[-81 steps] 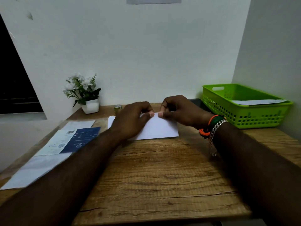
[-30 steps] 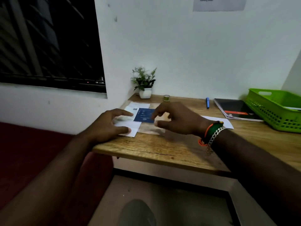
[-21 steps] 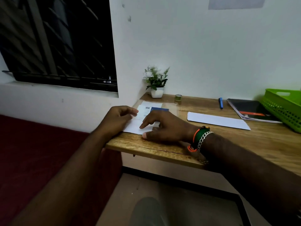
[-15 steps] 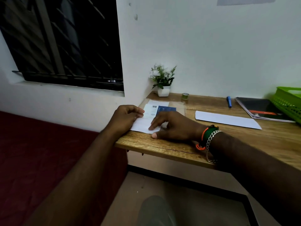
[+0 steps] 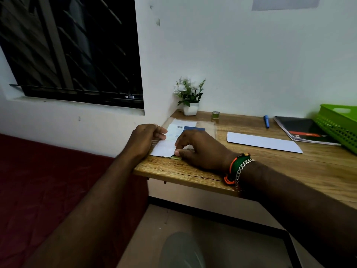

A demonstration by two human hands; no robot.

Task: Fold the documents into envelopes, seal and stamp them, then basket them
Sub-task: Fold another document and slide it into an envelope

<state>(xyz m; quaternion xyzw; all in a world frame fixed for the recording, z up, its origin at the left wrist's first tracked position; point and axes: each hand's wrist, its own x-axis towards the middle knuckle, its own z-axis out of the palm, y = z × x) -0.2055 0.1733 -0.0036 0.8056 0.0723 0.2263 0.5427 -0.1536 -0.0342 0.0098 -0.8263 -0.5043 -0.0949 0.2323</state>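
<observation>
White wall, dark barred window on the left, wooden table (image 5: 289,167) in the corner. I've got both hands at the document stack (image 5: 180,130) on the table's left end, right by the near edge. Left hand (image 5: 144,141) has fingers curled, pinching the top white sheet (image 5: 164,148) at its left side. Right hand (image 5: 201,149) pinches the same sheet's near right corner, thumb under, fingers curled. My read: picking up the next document to fold. Next move calls for peeling one sheet off cleanly, then carrying it to the bare wood in the middle. White envelope (image 5: 262,141) lies flat to the right, apart from the stack. Green basket (image 5: 340,128) sits at far right, beside a notebook (image 5: 301,128). Stack sits close to the table's left drop-off, so lift rather than slide. Open room lies between stack and envelope.
</observation>
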